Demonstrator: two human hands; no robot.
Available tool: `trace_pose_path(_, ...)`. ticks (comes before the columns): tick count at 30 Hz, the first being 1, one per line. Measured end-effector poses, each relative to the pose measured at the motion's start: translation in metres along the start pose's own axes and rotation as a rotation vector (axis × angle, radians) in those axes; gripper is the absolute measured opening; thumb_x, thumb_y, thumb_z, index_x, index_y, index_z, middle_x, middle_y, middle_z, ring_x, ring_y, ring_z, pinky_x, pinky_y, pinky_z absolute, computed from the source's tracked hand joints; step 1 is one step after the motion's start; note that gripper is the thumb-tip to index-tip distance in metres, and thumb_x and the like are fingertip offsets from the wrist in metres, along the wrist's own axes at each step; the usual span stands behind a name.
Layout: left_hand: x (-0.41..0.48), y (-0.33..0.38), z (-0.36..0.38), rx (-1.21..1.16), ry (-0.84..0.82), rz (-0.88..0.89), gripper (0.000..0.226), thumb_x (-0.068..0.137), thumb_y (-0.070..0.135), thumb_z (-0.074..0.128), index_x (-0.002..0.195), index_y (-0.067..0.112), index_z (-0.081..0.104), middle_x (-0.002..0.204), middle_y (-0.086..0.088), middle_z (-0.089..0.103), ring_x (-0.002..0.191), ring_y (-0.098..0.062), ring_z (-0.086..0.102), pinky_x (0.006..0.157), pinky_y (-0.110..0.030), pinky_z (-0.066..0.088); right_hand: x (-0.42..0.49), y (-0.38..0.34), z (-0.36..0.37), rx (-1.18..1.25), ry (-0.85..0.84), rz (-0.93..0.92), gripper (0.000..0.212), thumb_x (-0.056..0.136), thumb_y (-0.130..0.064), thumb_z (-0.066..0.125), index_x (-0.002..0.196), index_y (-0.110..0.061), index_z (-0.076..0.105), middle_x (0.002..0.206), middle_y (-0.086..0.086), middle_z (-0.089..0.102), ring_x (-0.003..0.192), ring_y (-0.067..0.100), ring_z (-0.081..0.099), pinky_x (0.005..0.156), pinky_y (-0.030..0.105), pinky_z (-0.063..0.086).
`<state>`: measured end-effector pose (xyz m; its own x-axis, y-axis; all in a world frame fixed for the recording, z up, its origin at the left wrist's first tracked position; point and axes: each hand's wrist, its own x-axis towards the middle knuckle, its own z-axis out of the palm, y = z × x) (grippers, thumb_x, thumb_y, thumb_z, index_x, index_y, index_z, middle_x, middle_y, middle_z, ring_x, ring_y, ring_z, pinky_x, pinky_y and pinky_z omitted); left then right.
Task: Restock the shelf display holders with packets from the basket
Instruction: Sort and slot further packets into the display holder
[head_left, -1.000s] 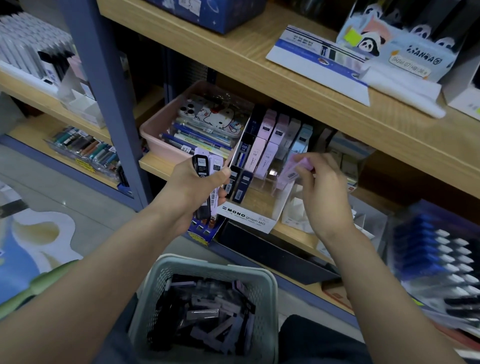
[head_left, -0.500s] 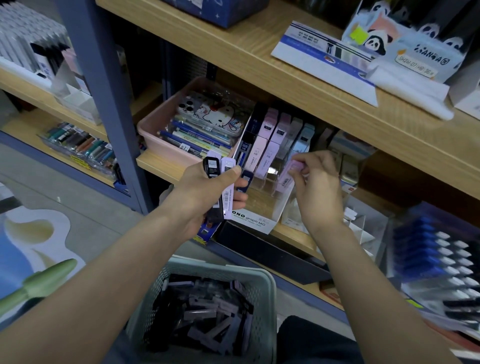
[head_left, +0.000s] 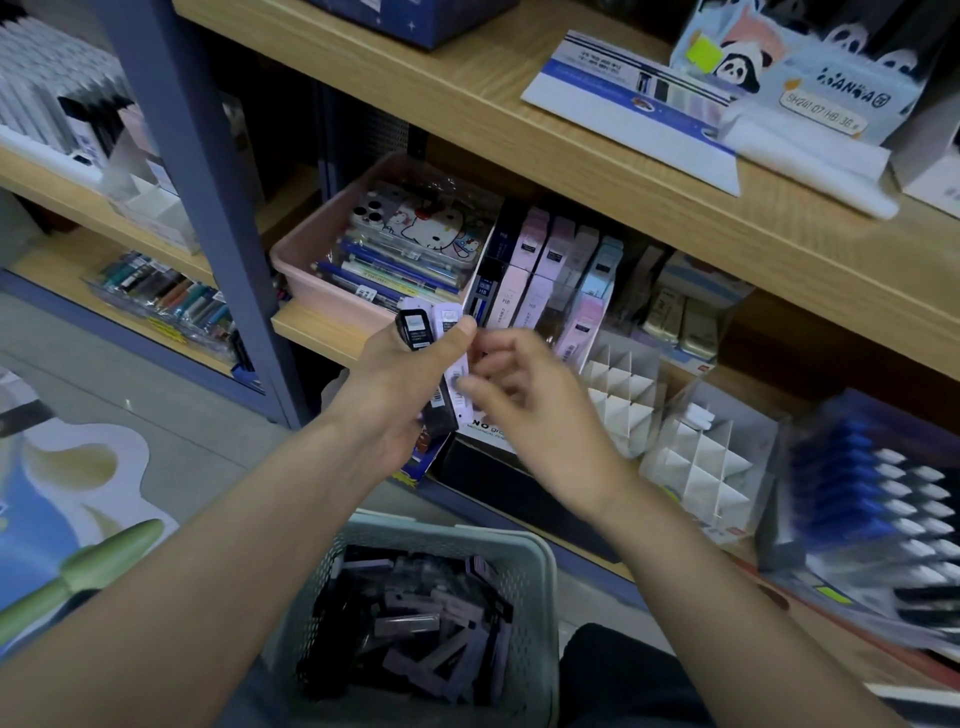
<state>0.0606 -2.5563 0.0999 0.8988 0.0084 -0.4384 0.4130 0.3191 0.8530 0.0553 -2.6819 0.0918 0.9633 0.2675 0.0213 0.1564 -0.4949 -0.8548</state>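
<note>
My left hand (head_left: 395, 389) grips a small bunch of packets upright: a black packet (head_left: 414, 331) and a lilac packet (head_left: 450, 321). My right hand (head_left: 535, 410) is right beside it, blurred, its thumb and forefinger pinching the lower part of the lilac packet. Behind both hands, on the middle shelf, the white display holder (head_left: 485, 430) carries rows of pink, lilac and blue packets (head_left: 540, 280). Low in the view, between my arms, the grey-green basket (head_left: 543, 566) holds several loose black and lilac packets (head_left: 415, 629).
A pink tray (head_left: 306, 265) of pens sits left of the holder. White divided holders (head_left: 701, 457) stand to its right, with blue-capped pens (head_left: 852, 467) beyond. A blue shelf post (head_left: 202, 208) rises at the left. The upper shelf board (head_left: 493, 119) overhangs.
My right hand left the holder, where it had been setting a pink packet, and came back left to the bunch in my left hand. My left hand rose slightly.
</note>
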Motion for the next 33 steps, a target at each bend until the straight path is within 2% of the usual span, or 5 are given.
trace_pose_path(4, -0.002, -0.001, 0.002, 0.049, -0.033, -0.029, 0.024, 0.090, 0.025, 0.058, 0.109, 0.011, 0.065, 0.096, -0.011, 0.071, 0.078, -0.021, 0.069, 0.055, -0.030, 0.058, -0.002, 0.000, 0.007, 0.131, -0.018, 0.099, 0.032, 0.089, -0.019, 0.062, 0.118, -0.021, 0.049, 0.089, -0.002, 0.061, 0.079, 0.014, 0.065, 0.073, 0.039, 0.058)
trace_pose_path(10, -0.003, -0.002, 0.002, 0.093, -0.039, -0.029, 0.016, 0.090, 0.017, 0.059, 0.104, 0.010, 0.065, 0.087, -0.007, 0.070, 0.069, -0.017, 0.068, 0.052, -0.024, 0.055, 0.001, 0.005, -0.007, 0.286, 0.035, 0.194, 0.016, 0.088, -0.007, 0.062, 0.100, -0.016, 0.055, 0.079, -0.002, 0.061, 0.069, 0.004, 0.064, 0.063, 0.025, 0.058)
trace_pose_path(22, 0.004, -0.001, -0.010, 0.006, -0.010, -0.013, 0.030, 0.091, 0.014, 0.058, 0.119, 0.000, 0.057, 0.104, -0.014, 0.067, 0.090, -0.021, 0.068, 0.065, -0.033, 0.060, 0.021, 0.019, -0.031, -0.127, 0.451, 0.031, 0.028, 0.087, -0.009, 0.061, 0.101, -0.020, 0.040, 0.080, -0.010, 0.056, 0.076, 0.017, 0.065, 0.068, 0.042, 0.056)
trace_pose_path(28, 0.005, 0.001, -0.011, 0.003, 0.020, -0.034, 0.020, 0.090, 0.012, 0.060, 0.108, 0.003, 0.060, 0.100, -0.014, 0.064, 0.084, -0.022, 0.067, 0.060, -0.031, 0.059, 0.034, 0.024, -0.027, -0.413, 0.367, -0.059, 0.020, 0.100, -0.012, 0.039, 0.113, -0.006, 0.053, 0.105, 0.009, 0.056, 0.084, 0.021, 0.057, 0.066, 0.024, 0.037)
trace_pose_path(33, 0.006, 0.001, -0.013, 0.006, 0.010, -0.047, 0.022, 0.090, 0.013, 0.061, 0.109, 0.003, 0.061, 0.099, -0.013, 0.063, 0.088, -0.024, 0.066, 0.061, -0.032, 0.060, 0.041, 0.023, -0.026, -0.568, 0.337, -0.029, 0.029, 0.097, -0.003, 0.043, 0.124, -0.011, 0.050, 0.122, 0.008, 0.056, 0.100, 0.025, 0.061, 0.073, 0.032, 0.046)
